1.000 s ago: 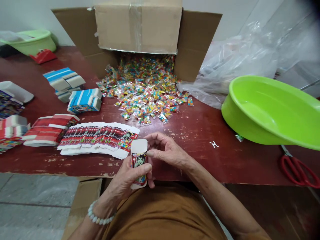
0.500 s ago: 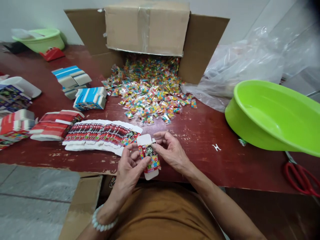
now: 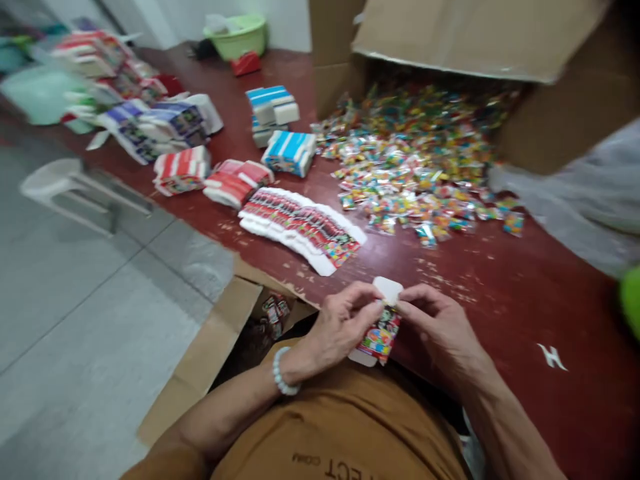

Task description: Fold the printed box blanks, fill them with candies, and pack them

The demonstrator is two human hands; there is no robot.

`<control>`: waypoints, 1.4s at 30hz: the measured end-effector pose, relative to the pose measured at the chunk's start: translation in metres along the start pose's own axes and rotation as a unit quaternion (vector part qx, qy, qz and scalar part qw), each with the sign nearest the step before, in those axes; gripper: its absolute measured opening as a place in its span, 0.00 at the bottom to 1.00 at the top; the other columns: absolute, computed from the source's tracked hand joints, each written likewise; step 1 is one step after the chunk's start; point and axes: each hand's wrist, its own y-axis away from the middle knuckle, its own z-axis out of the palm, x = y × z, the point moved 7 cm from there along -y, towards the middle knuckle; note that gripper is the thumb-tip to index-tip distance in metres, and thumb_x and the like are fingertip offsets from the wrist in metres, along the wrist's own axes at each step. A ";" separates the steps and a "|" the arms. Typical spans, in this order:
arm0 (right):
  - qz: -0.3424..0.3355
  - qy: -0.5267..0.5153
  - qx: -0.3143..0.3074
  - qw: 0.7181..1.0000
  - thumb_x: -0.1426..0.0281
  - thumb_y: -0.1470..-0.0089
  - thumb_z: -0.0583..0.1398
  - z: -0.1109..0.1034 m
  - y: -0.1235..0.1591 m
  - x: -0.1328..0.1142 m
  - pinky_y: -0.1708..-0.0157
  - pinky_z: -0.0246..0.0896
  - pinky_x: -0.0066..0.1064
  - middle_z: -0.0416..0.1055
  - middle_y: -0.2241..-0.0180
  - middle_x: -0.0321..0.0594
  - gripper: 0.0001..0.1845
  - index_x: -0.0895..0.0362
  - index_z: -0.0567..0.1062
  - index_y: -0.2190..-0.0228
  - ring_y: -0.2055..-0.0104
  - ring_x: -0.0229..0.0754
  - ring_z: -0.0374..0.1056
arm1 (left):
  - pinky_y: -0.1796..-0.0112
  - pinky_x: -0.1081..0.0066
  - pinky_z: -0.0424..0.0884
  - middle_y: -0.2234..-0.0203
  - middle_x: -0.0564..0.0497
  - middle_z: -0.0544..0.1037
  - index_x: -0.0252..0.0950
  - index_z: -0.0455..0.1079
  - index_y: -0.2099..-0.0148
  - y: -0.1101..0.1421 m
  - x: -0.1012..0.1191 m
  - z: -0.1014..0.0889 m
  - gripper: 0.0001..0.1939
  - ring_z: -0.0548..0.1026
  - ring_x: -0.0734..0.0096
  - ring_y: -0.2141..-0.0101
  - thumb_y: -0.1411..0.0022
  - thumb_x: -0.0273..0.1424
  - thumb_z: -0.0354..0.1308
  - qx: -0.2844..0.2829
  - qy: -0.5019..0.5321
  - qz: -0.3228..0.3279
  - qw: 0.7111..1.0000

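Between my two hands is a small printed candy box (image 3: 382,337), red with colourful candy pictures and white end flaps. My left hand (image 3: 345,323) pinches its upper left side, thumb and fingers near the top flap. The fingertips of my right hand (image 3: 435,320) grip the upper right corner by the same flap. Left of them, a fanned row of flat candy boxes (image 3: 300,223) lies along the table edge. Beyond my hands, a heap of clear candy packets (image 3: 405,173) spills out of a large cardboard carton (image 3: 480,37).
Bundled blue boxes (image 3: 290,153), red boxes (image 3: 183,170) and purple boxes (image 3: 155,127) stand on the red table (image 3: 480,273). A green basin (image 3: 237,39) is at the back. An open carton (image 3: 215,333) sits below the edge, near a white stool (image 3: 75,187).
The view has swung left, bringing the stool and more stacks into sight. Both sets of fingers now meet at the box's top flap; my left hand has shifted up from its lower side.
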 end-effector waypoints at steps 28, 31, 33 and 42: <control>-0.041 0.226 -0.068 0.971 0.60 0.61 0.74 0.054 0.007 -0.001 0.69 0.73 0.24 0.79 0.70 0.40 0.14 0.55 0.82 0.74 0.71 0.40 0.74 | 0.74 0.75 0.68 0.65 0.47 0.79 0.39 0.73 0.43 0.042 -0.040 -0.028 0.33 0.75 0.70 0.73 0.32 0.55 0.40 -0.016 -0.002 -0.078 0.997; -0.029 0.203 -0.109 0.973 0.61 0.56 0.73 0.062 0.007 0.007 0.72 0.73 0.26 0.78 0.69 0.40 0.12 0.55 0.81 0.73 0.73 0.40 0.73 | 0.76 0.76 0.67 0.68 0.48 0.79 0.39 0.74 0.43 0.047 -0.043 -0.031 0.34 0.75 0.71 0.74 0.33 0.56 0.43 -0.011 0.015 -0.080 0.997; -0.060 0.214 -0.134 0.966 0.62 0.54 0.72 0.069 0.007 0.004 0.71 0.73 0.26 0.77 0.70 0.40 0.10 0.55 0.81 0.72 0.72 0.40 0.73 | 0.78 0.77 0.66 0.71 0.48 0.78 0.38 0.75 0.44 0.048 -0.044 -0.036 0.35 0.74 0.71 0.76 0.34 0.57 0.42 0.001 0.025 -0.084 0.996; -0.196 0.282 -0.204 0.917 0.67 0.45 0.67 0.085 0.010 -0.007 0.65 0.72 0.25 0.76 0.64 0.40 0.04 0.53 0.79 0.66 0.65 0.39 0.73 | 0.81 0.77 0.65 0.76 0.50 0.74 0.37 0.76 0.56 0.046 -0.053 -0.043 0.34 0.70 0.73 0.79 0.37 0.60 0.44 0.007 0.095 -0.106 0.990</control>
